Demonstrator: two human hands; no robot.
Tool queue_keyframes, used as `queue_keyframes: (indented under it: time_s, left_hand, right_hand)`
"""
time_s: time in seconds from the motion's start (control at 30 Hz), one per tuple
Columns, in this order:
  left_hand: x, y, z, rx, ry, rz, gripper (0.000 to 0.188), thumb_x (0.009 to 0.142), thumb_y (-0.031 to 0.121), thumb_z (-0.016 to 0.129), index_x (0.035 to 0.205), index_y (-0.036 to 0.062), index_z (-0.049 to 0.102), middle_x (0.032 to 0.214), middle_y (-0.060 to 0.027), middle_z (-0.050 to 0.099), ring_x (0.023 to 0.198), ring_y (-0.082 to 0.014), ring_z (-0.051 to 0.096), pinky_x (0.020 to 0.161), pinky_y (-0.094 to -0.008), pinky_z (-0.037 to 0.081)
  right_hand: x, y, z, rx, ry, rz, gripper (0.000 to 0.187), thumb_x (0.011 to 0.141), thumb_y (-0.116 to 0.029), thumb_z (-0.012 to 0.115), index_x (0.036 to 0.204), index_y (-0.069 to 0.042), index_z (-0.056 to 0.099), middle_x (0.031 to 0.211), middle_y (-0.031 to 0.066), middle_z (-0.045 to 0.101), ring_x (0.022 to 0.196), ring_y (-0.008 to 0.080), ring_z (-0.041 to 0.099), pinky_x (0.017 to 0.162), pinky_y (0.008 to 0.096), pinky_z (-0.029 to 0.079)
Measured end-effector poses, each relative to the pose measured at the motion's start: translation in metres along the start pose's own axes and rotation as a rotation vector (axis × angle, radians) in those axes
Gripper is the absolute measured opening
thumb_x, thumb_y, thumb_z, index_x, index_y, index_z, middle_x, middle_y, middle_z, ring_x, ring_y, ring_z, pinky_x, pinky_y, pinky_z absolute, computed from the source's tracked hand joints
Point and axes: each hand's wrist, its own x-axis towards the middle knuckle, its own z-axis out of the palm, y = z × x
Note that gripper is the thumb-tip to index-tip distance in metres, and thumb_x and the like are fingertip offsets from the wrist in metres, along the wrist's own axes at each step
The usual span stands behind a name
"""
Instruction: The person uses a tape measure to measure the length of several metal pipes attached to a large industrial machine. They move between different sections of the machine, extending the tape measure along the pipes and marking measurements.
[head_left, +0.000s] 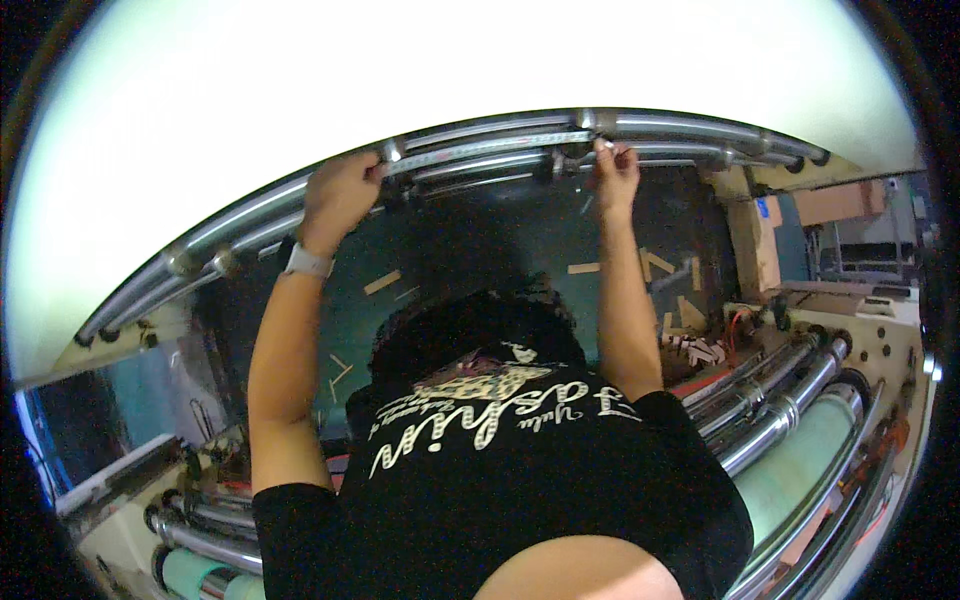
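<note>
A pale tape measure blade [480, 149] is stretched along a pair of shiny metal rollers [680, 130] at the far side. Closed around its left end is my left hand [341, 198], next to a metal collar on the roller. Its wrist wears a light-coloured watch [308, 261]. My right hand [615, 178] pinches the blade's other end, close to a second collar. Both arms reach forward, the blade running almost straight between the hands. Whatever lies inside the fingers of each hand is hidden.
A bright white surface [450, 60] fills the area beyond the rollers. Brown strips [382, 282] and scraps [695, 350] lie on the dark green floor [440, 240]. Nearer stand more metal rollers [780, 405] and a pale green roller [810, 465], with cream machine frames at both sides.
</note>
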Motion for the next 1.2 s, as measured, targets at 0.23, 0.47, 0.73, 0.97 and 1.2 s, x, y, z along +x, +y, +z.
queue_keyframes:
  time_s: [0.23, 0.47, 0.73, 0.97, 1.2]
  left_hand:
    - [0.0, -0.003, 0.002, -0.017, 0.022, 0.036, 0.019, 0.076, 0.029, 0.058, 0.082, 0.011, 0.061, 0.074, -0.0138, 0.059, 0.071, -0.033, 0.057, 0.062, -0.0412, 0.046]
    - [0.0, -0.01, 0.006, 0.024, 0.039, 0.069, 0.02, 0.077, 0.029, 0.058, 0.087, 0.012, 0.062, 0.079, -0.0128, 0.061, 0.075, -0.0311, 0.058, 0.068, -0.0409, 0.046]
    - [0.0, -0.004, -0.003, 0.036, -0.064, 0.013, 0.021, 0.078, 0.028, 0.059, 0.089, 0.0114, 0.062, 0.083, -0.0131, 0.061, 0.079, -0.0309, 0.058, 0.069, -0.0404, 0.046]
    - [-0.001, -0.006, -0.001, 0.001, 0.003, 0.06, 0.02, 0.078, 0.028, 0.059, 0.088, 0.0111, 0.062, 0.081, -0.0132, 0.061, 0.078, -0.0307, 0.059, 0.068, -0.0406, 0.046]
    - [-0.001, -0.009, 0.004, 0.018, 0.053, 0.084, 0.019, 0.077, 0.028, 0.059, 0.085, 0.0106, 0.062, 0.079, -0.0129, 0.061, 0.075, -0.031, 0.058, 0.065, -0.0399, 0.046]
  right_hand:
    - [-0.025, -0.022, 0.019, 0.254, -0.094, 0.64, 0.043, 0.075, -0.044, 0.064, 0.088, -0.006, 0.051, 0.07, 0.0031, 0.058, 0.049, 0.0081, 0.046, 0.036, 0.0201, 0.033]
    - [-0.024, -0.019, 0.021, 0.348, -0.12, 0.661, 0.041, 0.075, -0.046, 0.063, 0.083, -0.006, 0.055, 0.069, 0.0036, 0.059, 0.046, 0.0073, 0.045, 0.033, 0.0195, 0.032]
    - [-0.024, -0.016, 0.024, 0.314, -0.088, 0.652, 0.041, 0.075, -0.048, 0.063, 0.077, -0.007, 0.057, 0.065, 0.0031, 0.059, 0.043, 0.0082, 0.045, 0.032, 0.0195, 0.032]
    - [-0.023, -0.011, 0.018, 0.311, -0.117, 0.699, 0.037, 0.076, -0.044, 0.063, 0.081, -0.008, 0.055, 0.069, 0.004, 0.06, 0.049, 0.0085, 0.047, 0.036, 0.02, 0.034]
    - [-0.027, -0.021, 0.025, 0.385, -0.084, 0.673, 0.041, 0.073, -0.044, 0.066, 0.084, -0.007, 0.05, 0.073, 0.0063, 0.06, 0.051, 0.0077, 0.044, 0.039, 0.0187, 0.03]
